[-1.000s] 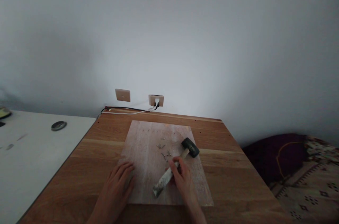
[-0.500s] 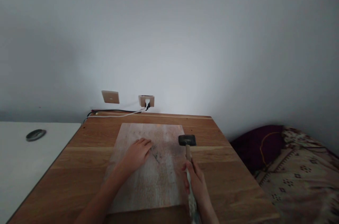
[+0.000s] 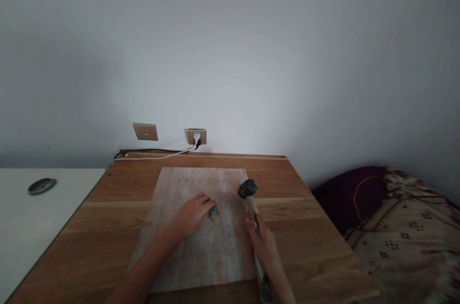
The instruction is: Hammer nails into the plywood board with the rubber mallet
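My right hand (image 3: 261,241) is wrapped around the handle of a hammer (image 3: 250,203) with a thick dark head. The head is raised over the right edge of a pale wooden board (image 3: 194,256), tilted away from me. My left hand (image 3: 194,214) is over the middle of the board, its fingers curled and close together. Its fingertips touch a small heap of thin dark nails (image 3: 213,211); whether one is pinched between them is hidden. Along the board's far edge runs a row of several small dark spots (image 3: 208,180).
The board lies on a brown wooden table (image 3: 305,251) against a white wall. Cables (image 3: 154,157) run along the table's back to a wall socket (image 3: 196,136). On a white surface (image 3: 21,237) at left sits a dark oval ring (image 3: 42,186). Patterned bedding (image 3: 406,242) is at right.
My left hand has shifted right onto the nails, covering part of the heap. In my right hand the hammer has turned, its head now angled and slightly further left.
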`<state>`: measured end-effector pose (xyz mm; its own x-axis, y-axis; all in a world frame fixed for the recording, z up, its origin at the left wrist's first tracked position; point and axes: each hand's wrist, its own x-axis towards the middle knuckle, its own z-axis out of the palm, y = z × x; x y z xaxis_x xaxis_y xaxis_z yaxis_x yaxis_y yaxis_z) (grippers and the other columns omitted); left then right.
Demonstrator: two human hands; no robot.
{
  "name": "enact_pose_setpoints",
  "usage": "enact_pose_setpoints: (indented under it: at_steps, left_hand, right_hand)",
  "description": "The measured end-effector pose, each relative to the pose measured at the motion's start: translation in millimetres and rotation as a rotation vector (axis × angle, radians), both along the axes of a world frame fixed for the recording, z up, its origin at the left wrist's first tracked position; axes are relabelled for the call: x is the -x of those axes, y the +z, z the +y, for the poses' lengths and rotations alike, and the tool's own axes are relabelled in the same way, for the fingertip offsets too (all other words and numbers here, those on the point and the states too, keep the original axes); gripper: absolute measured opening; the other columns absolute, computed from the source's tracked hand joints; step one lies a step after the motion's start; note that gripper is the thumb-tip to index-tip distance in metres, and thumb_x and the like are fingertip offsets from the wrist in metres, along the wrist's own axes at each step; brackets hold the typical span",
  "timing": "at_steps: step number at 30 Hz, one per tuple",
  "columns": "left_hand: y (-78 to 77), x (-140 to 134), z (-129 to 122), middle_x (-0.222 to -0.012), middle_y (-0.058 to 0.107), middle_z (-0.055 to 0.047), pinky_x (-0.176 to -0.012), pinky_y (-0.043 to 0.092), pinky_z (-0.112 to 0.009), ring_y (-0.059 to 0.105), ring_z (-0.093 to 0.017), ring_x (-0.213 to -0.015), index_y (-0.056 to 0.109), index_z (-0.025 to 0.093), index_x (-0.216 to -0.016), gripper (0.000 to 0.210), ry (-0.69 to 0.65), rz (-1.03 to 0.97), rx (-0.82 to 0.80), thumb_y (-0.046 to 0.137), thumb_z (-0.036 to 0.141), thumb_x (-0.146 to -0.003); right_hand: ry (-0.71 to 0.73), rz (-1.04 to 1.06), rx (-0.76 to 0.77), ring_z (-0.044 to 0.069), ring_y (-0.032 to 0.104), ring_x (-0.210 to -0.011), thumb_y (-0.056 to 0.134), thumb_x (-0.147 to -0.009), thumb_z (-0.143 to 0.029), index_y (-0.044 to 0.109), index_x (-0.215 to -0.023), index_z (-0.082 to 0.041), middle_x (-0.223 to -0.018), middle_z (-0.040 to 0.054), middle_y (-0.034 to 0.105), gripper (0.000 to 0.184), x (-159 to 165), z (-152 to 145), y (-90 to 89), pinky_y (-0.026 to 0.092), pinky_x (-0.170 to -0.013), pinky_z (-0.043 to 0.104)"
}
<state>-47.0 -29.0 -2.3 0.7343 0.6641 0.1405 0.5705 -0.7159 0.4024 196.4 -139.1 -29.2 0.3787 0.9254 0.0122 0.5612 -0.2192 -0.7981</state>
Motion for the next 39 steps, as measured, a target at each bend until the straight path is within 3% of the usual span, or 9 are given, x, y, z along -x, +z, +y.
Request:
enact_pose_setpoints:
  at_steps: [3, 7, 14, 22, 27, 32, 36, 39]
  left_hand:
    - [-1.0, 1, 1, -0.101, 0.071, -0.008, -0.089, 0.053, -0.035, 0.064, -0.024, -0.099, 0.070, 0.020, -0.109, 0.026, 0.016, 0.011, -0.020, 0.047, 0.014, -0.099]
    - [3.2, 8, 4, -0.097, 0.072, -0.008, -0.089, 0.052, -0.036, 0.066, -0.024, -0.096, 0.071, 0.021, -0.107, 0.025, 0.045, 0.065, -0.038, 0.049, 0.014, -0.097]
    - [13.3, 14, 23, -0.110, 0.071, -0.008, -0.089, 0.052, -0.033, 0.070, -0.021, -0.096, 0.069, 0.021, -0.118, 0.035, 0.137, 0.006, 0.072, 0.047, 0.011, -0.093]
    - [31.1, -30, 53, -0.105, 0.071, -0.009, -0.090, 0.052, -0.032, 0.069, -0.022, -0.098, 0.072, 0.018, -0.110, 0.035, 0.013, -0.036, 0.096, 0.052, 0.003, -0.084]
    - [18.1, -51, 58, -0.098, 0.071, -0.008, -0.088, 0.052, -0.031, 0.069, -0.021, -0.094, 0.072, 0.017, -0.101, 0.031, -0.056, -0.048, 0.132, 0.052, 0.002, -0.083]
    - [4.5, -55, 60, -0.094, 0.072, -0.006, -0.085, 0.051, -0.029, 0.068, -0.019, -0.090, 0.071, 0.016, -0.097, 0.026, -0.067, -0.130, 0.181, 0.053, 0.003, -0.084]
    - [9.0, -55, 60, -0.099, 0.071, -0.008, -0.086, 0.052, -0.032, 0.068, -0.022, -0.093, 0.071, 0.017, -0.099, 0.021, -0.073, -0.030, 0.080, 0.056, 0.007, -0.088]
    - [15.7, -58, 61, -0.100, 0.071, -0.011, -0.092, 0.051, -0.037, 0.067, -0.026, -0.100, 0.071, 0.016, -0.100, 0.020, -0.155, 0.112, -0.068, 0.058, 0.007, -0.089]
  right_hand:
    - [0.028, 0.246, 0.150, 0.022, 0.056, -0.034, 0.046, -0.092, -0.068, 0.064, -0.113, -0.018, -0.046, -0.0053, 0.052, 0.057, -3, 5, 2.5, 0.043, -0.036, 0.029]
    - [0.034, 0.382, 0.174, 0.019, 0.056, -0.033, 0.054, -0.086, -0.070, 0.060, -0.114, -0.019, -0.053, -0.0066, 0.054, 0.059, -5, 9, 3.0, 0.040, -0.032, 0.026]
    - [0.034, 0.355, 0.142, 0.019, 0.056, -0.032, 0.052, -0.090, -0.065, 0.060, -0.115, -0.017, -0.048, -0.0070, 0.054, 0.054, -4, 7, 1.9, 0.040, -0.032, 0.025]
    - [0.011, 0.369, 0.141, 0.018, 0.056, -0.033, 0.053, -0.086, -0.071, 0.058, -0.115, -0.018, -0.053, -0.0070, 0.055, 0.061, 0, 8, 6.4, 0.039, -0.032, 0.025]
    - [-0.003, 0.356, 0.138, 0.019, 0.057, -0.034, 0.053, -0.087, -0.068, 0.057, -0.117, -0.017, -0.052, -0.0062, 0.055, 0.060, 2, 7, 8.5, 0.040, -0.032, 0.025]
    - [-0.002, 0.345, 0.134, 0.018, 0.058, -0.033, 0.052, -0.088, -0.067, 0.057, -0.114, -0.017, -0.054, -0.0051, 0.057, 0.056, 2, 8, 8.6, 0.040, -0.031, 0.025]
    - [0.005, 0.356, 0.145, 0.020, 0.058, -0.034, 0.051, -0.088, -0.067, 0.057, -0.115, -0.017, -0.048, -0.0075, 0.051, 0.057, 2, 8, 8.7, 0.040, -0.031, 0.025]
    - [0.008, 0.346, 0.147, 0.020, 0.058, -0.034, 0.049, -0.089, -0.065, 0.056, -0.117, -0.016, -0.047, -0.0074, 0.051, 0.057, 2, 7, 8.1, 0.041, -0.032, 0.025]
